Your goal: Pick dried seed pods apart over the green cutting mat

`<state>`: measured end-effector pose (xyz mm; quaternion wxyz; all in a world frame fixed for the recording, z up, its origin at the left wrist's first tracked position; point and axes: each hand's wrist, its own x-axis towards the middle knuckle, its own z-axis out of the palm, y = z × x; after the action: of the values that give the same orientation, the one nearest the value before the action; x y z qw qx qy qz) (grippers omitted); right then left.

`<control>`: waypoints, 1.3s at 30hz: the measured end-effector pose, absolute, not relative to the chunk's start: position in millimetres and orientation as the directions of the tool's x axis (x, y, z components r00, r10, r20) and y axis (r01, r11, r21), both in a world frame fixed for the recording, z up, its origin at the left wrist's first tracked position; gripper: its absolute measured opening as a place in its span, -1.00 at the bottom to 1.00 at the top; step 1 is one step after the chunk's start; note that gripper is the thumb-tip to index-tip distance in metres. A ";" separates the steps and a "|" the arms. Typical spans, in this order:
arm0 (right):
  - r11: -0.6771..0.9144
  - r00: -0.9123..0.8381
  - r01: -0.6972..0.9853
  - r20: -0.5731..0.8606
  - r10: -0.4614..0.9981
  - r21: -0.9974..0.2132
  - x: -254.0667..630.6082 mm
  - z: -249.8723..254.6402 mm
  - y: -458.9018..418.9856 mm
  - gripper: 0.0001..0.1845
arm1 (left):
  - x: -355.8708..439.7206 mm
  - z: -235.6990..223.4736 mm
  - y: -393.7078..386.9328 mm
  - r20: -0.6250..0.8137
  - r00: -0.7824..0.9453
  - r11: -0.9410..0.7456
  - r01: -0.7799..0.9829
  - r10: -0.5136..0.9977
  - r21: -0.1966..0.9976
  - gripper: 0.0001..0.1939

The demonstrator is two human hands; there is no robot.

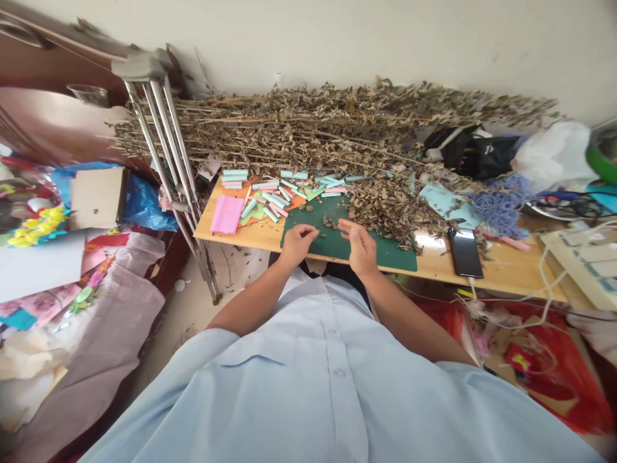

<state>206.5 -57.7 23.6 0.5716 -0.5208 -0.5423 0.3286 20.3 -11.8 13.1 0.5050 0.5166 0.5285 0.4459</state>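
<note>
My left hand [297,245] hovers palm-down over the near edge of a dark green cutting mat [385,247], its fingers curled; I cannot tell whether they pinch anything. My right hand [359,247] is raised just over the mat with its fingers apart, holding nothing. Dried leaf crumbs [330,222] lie on the mat between and beyond my hands. Heaped dried leaves [385,209] spill onto the mat's far edge from a long bundle of dried leafy stems [308,125]. Left of the mat are rolled teal and pink paper strips [270,193] and a pink paper stack [226,214].
The wooden tabletop [501,267] holds a black smartphone [465,253] with a cable, blue yarn [501,206], and a black bag [475,153]. A metal crutch [164,154] leans at the table's left end. Cluttered fabric and papers [81,302] lie left.
</note>
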 end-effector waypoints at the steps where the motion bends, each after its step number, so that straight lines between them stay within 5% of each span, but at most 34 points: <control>1: 0.216 0.180 0.182 0.248 0.952 -0.959 204.3 23.2 -56.6 -0.50 | 22.7 16.5 -13.9 -0.152 0.053 0.154 -0.042 0.987 0.987 -0.83; 4: 0.171 0.114 0.212 0.198 0.974 -0.962 197.3 21.9 -53.5 -0.48 | 29.2 26.1 -19.7 -0.327 0.205 0.382 -0.365 0.923 0.849 -0.75; 10: 0.363 0.009 0.460 0.412 0.911 -0.811 191.4 25.6 -55.1 -0.66 | 36.9 34.8 -29.7 -0.414 0.414 0.583 -0.509 0.811 0.633 -0.72; 15: 0.402 0.001 0.527 0.474 0.880 -0.749 194.7 31.9 -55.6 -0.75 | 38.2 37.1 -31.4 -0.439 0.444 0.625 -0.544 0.781 0.560 -0.74; 21: 0.416 -0.019 0.535 0.482 0.876 -0.735 195.8 38.1 -59.5 -0.74 | 40.2 37.7 -33.7 -0.479 0.456 0.658 -0.583 0.750 0.476 -0.54; 27: 0.542 -0.326 0.620 0.442 0.836 -0.568 190.7 41.1 -63.1 -0.70 | 40.8 27.9 -38.7 -0.477 0.395 0.594 -0.700 0.785 0.397 -0.61; 31: 0.538 -0.289 0.625 0.472 0.833 -0.566 182.7 36.4 -38.3 -0.72 | 25.5 19.9 -43.2 -0.558 0.361 0.614 -0.696 0.747 0.372 -0.63; 39: 0.461 -0.435 0.800 0.160 0.886 -0.383 133.0 20.7 41.8 -0.62 | -1.0 20.9 -62.5 -0.616 0.306 0.617 -0.685 0.726 0.388 -0.57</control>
<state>133.0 41.8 20.7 0.1709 -0.5034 -0.8376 0.1258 -1.0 -62.5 20.9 0.8075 0.0261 0.3956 0.4367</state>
